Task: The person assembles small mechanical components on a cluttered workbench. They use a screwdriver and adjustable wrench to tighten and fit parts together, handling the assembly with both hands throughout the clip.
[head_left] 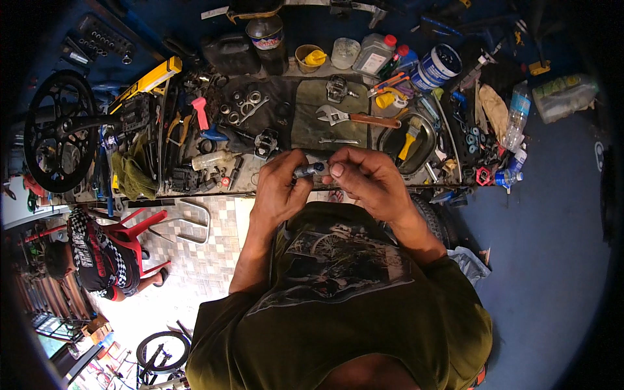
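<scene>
Near the centre of the frame, above the bench's front edge (231, 193), the left hand (283, 185) is wrapped round a dark metal part (309, 170), thumb and fingers closed on it so that its end sticks out to the right. That grip probably steadies the part and leaves its end free for the right hand (372, 181). There, thumb and forefinger curl in beside that end; whether they touch it or pinch something small, I cannot tell. Both hands are raised together, likely to bring the part closer to the eyes.

At upper centre, a mat (309, 120) bears a pedal (337, 90), an adjustable wrench (357, 118) and a spanner (339, 141), seemingly laid there to be within easy reach. Just right of it, a brush (409, 140) lies in a tray (433, 133), whose raised rim would contain drips. Metal rings (234, 117) sit grouped left of the mat, perhaps so none gets lost.
</scene>
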Tool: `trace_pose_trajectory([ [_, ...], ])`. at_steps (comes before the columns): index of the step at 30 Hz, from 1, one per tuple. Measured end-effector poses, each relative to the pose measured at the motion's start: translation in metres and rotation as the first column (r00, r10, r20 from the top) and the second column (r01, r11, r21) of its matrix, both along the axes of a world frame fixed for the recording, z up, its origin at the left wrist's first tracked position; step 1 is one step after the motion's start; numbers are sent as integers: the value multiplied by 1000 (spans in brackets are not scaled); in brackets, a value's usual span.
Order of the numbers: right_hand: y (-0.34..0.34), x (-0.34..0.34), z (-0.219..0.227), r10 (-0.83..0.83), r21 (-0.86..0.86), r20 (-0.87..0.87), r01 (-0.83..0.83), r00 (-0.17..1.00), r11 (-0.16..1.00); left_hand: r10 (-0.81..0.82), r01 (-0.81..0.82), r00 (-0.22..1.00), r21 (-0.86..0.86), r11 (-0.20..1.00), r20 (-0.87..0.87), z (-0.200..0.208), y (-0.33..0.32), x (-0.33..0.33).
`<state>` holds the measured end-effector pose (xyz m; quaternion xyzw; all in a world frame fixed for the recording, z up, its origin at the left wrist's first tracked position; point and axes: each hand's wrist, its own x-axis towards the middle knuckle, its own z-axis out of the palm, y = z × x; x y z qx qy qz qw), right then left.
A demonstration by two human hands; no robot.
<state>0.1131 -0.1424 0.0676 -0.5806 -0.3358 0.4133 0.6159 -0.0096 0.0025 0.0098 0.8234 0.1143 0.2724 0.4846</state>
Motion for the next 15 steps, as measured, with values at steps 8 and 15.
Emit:
trace_pose_trajectory([
  [8, -3, -2, 9, 11, -58, -5, -11, 1000, 998, -2, 2, 1000, -8, 1000, 15, -5, 2, -1],
  [15, -3, -7, -4, -55, 29, 111, 53, 992, 998, -7, 7, 999, 4, 1000, 32, 1, -1, -1],
])
